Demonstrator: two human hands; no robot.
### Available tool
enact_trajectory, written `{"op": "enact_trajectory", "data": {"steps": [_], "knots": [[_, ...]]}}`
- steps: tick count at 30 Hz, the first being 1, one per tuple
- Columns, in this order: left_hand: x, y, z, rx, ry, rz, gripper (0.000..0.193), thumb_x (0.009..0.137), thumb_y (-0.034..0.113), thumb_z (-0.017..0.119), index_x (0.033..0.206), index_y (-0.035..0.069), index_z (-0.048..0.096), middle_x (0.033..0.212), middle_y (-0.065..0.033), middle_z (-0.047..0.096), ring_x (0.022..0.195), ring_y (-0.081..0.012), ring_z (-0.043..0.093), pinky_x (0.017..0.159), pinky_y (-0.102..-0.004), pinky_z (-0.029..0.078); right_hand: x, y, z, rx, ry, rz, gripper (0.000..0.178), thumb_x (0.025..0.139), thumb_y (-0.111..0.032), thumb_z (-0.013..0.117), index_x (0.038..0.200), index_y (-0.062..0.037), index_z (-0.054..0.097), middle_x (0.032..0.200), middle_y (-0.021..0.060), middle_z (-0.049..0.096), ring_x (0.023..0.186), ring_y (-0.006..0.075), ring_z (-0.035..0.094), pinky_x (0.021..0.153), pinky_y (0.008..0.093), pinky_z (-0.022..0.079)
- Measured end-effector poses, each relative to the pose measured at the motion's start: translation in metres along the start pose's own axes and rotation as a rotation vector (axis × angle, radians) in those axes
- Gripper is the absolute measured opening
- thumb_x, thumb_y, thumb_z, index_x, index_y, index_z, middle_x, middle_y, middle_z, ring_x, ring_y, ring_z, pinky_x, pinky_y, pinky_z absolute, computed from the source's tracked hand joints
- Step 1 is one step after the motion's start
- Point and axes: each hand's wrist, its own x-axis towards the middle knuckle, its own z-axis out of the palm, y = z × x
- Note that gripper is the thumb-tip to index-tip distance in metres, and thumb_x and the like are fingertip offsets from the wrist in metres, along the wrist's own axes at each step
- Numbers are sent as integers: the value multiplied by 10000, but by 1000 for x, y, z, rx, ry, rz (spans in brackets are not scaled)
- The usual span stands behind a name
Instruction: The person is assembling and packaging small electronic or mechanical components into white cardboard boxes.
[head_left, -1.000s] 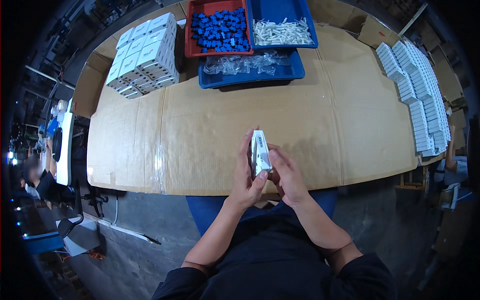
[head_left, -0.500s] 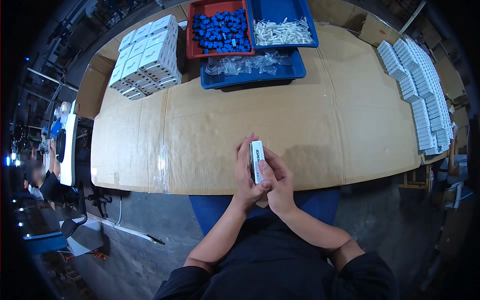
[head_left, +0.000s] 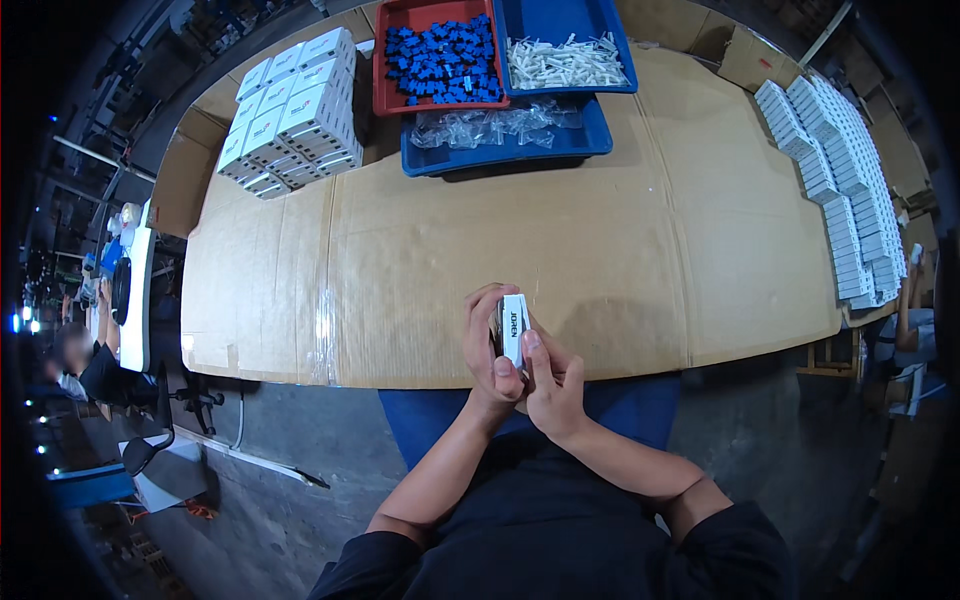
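A small white box (head_left: 513,318) with dark print stands upright between my two hands, just above the near edge of the cardboard-covered table. My left hand (head_left: 486,338) wraps its left side, fingers curled round the far end and the thumb low in front. From the right, my right hand (head_left: 556,385) grips the same box, its thumb pressed on the lower front. Some fingers of the right hand lie hidden behind the box. The box's lower end is covered by the thumbs.
Stacked white boxes (head_left: 290,115) stand at the back left. A red tray (head_left: 380,100) holds blue parts; one blue tray (head_left: 625,85) has white plastic pieces, another (head_left: 590,145) clear bags. Rows of small white boxes (head_left: 850,190) line the right edge. A cardboard sheet (head_left: 450,240) covers the table.
The box has shifted slightly down and its front has turned. My left fingers have bent over its far end, and the right thumb has slid lower.
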Motion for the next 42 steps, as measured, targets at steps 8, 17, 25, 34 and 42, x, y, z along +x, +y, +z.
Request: {"op": "enact_trajectory", "data": {"steps": [8, 17, 25, 34, 42], "knots": [[-3, 0, 0, -39, 36, -14, 825, 978, 630, 366, 1262, -119, 563, 1182, -278, 626, 1118, -396, 608, 955, -492, 497, -2, -6, 2, 1, 1, 0, 429, 1125, -299, 516, 1276, 73, 668, 956, 14, 697, 859, 58, 588, 731, 247, 499], [-12, 2, 7, -48, 108, -74, 800, 953, 622, 391, 1258, -100, 554, 1207, -252, 606, 1148, -368, 573, 1001, -483, 463, -4, -9, -4, -36, -86, 111, 464, 1133, -237, 464, 1500, 43, 517, 1402, 175, 651, 1267, 179, 603, 1065, 303, 464], [-16, -3, 11, -187, 111, -220, 881, 932, 666, 435, 1364, -100, 493, 1327, -233, 533, 1182, -357, 551, 1038, -476, 441, 13, 3, -18, -7, -194, 68, 502, 1138, -290, 441, 1517, 35, 498, 1490, 171, 535, 1345, 230, 527, 1126, 357, 424], [0, 21, 2, -672, -49, -766, 1032, 955, 830, 394, 1664, 99, 224, 1597, -156, 405, 1364, -268, 506, 1154, -401, 404, 33, -20, -59, -574, -397, -299, 789, 884, -304, 768, 1574, -76, 460, 1564, 214, 364, 1471, 370, 378, 1196, 473, 358], [2, 45, 7, -867, -218, -1246, 785, 1067, 694, 291, 1580, 103, 356, 1488, -130, 522, 1333, -284, 577, 1094, -447, 512, 61, -17, -77, -814, -393, -731, 831, 864, -550, 740, 1501, -57, 537, 1557, 221, 460, 1455, 407, 441, 1192, 580, 341]]}}
